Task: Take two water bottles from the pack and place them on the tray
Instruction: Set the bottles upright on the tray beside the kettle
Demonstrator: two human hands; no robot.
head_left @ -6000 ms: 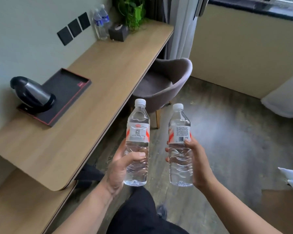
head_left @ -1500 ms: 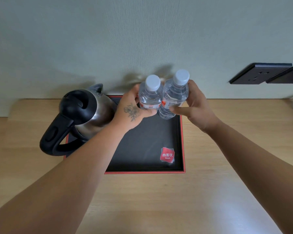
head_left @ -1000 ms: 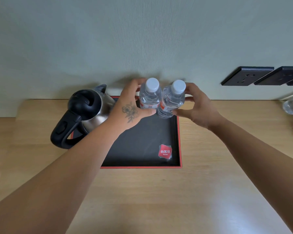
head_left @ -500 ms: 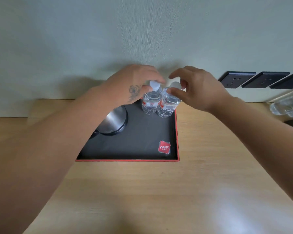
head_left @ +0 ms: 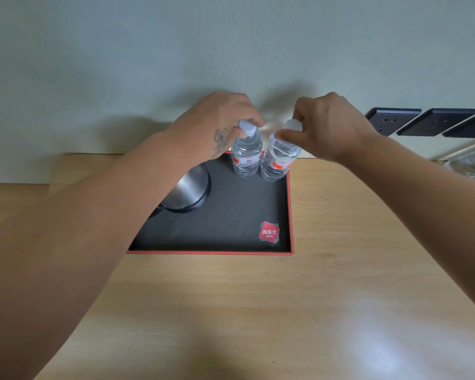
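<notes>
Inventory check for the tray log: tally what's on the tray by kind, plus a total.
Water bottles: 2, left bottle under the left hand, right bottle under the right hand
Kettles: 1, kettle, mostly hidden by the left arm
Total: 3 on the tray

Steel kettle [head_left: 188, 187] partly hidden at left, pale wood desk [head_left: 258, 311] against a grey-green wall [head_left: 231, 45], three dark wall sockets [head_left: 392, 121] in a row at right, blurred clear bottles [head_left: 472, 164] at far right edge.
</notes>
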